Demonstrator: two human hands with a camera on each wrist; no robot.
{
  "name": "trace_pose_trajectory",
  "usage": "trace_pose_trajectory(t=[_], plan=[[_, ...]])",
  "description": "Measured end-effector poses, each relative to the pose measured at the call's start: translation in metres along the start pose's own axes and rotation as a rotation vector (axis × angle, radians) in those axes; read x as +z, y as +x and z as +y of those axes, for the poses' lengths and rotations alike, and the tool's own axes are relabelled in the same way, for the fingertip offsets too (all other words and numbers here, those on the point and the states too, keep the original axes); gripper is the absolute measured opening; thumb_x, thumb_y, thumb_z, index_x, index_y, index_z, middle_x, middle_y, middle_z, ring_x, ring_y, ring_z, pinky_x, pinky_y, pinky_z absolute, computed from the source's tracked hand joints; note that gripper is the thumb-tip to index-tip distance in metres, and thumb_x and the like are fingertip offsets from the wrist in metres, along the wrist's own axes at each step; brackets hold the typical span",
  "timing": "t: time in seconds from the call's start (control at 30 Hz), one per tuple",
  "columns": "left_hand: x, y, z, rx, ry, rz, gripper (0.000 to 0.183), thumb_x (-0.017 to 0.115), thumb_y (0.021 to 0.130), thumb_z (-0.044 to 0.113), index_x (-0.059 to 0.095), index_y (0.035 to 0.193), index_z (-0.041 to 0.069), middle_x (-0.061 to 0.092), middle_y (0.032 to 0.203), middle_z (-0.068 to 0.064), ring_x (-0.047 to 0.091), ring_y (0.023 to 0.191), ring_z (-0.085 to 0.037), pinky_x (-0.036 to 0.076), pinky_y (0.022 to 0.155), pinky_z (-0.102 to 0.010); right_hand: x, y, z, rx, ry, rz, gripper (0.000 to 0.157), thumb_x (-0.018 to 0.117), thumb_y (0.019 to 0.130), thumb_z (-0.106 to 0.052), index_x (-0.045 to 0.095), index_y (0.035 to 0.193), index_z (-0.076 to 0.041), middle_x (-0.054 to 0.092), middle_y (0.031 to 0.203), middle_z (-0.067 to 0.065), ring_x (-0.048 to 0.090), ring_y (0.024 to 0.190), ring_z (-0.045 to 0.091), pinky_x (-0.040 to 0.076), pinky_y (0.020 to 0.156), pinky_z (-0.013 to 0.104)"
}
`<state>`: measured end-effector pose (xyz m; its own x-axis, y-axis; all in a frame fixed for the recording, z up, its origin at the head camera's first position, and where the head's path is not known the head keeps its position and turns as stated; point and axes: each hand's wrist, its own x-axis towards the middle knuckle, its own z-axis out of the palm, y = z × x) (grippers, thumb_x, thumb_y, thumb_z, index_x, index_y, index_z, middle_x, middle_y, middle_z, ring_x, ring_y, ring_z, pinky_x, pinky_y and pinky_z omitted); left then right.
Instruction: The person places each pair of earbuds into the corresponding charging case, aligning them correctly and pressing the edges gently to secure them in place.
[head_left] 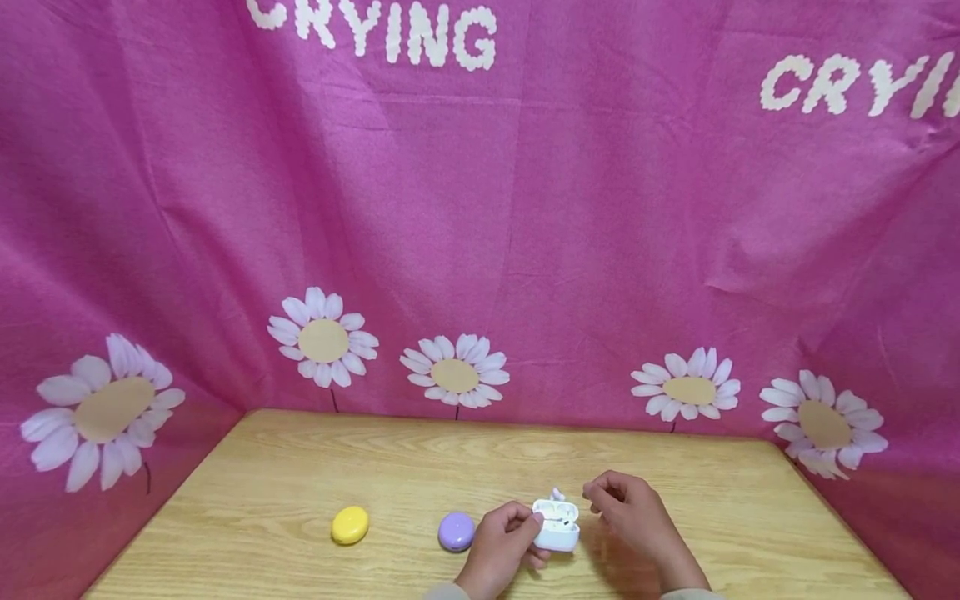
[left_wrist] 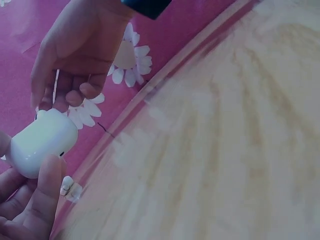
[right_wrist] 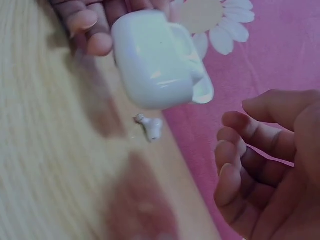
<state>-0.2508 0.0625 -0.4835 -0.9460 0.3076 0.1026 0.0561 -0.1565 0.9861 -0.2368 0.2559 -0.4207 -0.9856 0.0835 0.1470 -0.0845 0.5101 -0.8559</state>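
A white earbud case (head_left: 556,538) is held off the table in my left hand (head_left: 501,546), its lid standing up. The left thumb lies at the case's side in the head view, and fingers of this hand (left_wrist: 30,205) curl round it in the left wrist view. A small white earbud (right_wrist: 152,128) lies on the table behind the case; whether a second one lies against it I cannot tell. To the right of the case, apart from it, is my right hand (head_left: 626,508). Its fingers (right_wrist: 230,177) are loosely bent with nothing between them. The case's inside is too small to read.
A purple round case (head_left: 456,532) sits on the wooden table (head_left: 247,483) just left of my left hand. Farther left lies a yellow round case (head_left: 350,526). A pink cloth (head_left: 585,275) with printed daisies hangs behind the table and along both sides.
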Motion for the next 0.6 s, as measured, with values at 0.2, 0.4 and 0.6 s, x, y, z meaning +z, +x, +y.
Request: trace_pose_trajectory(t=[0.2, 0.4, 0.6], plan=[[-0.001, -0.002, -0.001, 0.008, 0.020, 0.020, 0.019, 0.059, 0.095, 0.013, 0.061, 0.095, -0.006, 0.063, 0.076, -0.007, 0.062, 0.060, -0.016, 0.057, 0.054, -0.027, 0.012, 0.004, 0.015, 0.040, 0.068, 0.034, 0.016, 0.062, 0.093, -0.013, 0.068, 0.091, 0.001, 0.059, 0.070, 0.006, 0.054, 0.062, 0.015, 0.046, 0.054, 0.023], [-0.003, -0.006, 0.003, 0.001, 0.026, 0.038, 0.020, 0.060, 0.095, 0.016, 0.061, 0.093, -0.005, 0.064, 0.074, -0.006, 0.061, 0.055, -0.011, 0.054, 0.051, -0.022, 0.027, 0.007, 0.032, 0.057, 0.234, -0.010, 0.021, 0.057, 0.094, -0.006, 0.063, 0.111, 0.006, 0.055, 0.066, 0.007, 0.050, 0.052, 0.012, 0.043, 0.044, 0.021], [0.000, -0.005, 0.004, -0.007, 0.018, 0.071, 0.020, 0.061, 0.094, 0.017, 0.063, 0.090, -0.003, 0.064, 0.069, -0.006, 0.060, 0.052, -0.012, 0.053, 0.050, -0.021, 0.042, 0.012, 0.037, 0.043, 0.191, -0.024, 0.032, 0.060, 0.092, -0.008, 0.061, 0.124, -0.004, 0.053, 0.063, 0.004, 0.044, 0.043, 0.010, 0.035, 0.036, 0.020]])
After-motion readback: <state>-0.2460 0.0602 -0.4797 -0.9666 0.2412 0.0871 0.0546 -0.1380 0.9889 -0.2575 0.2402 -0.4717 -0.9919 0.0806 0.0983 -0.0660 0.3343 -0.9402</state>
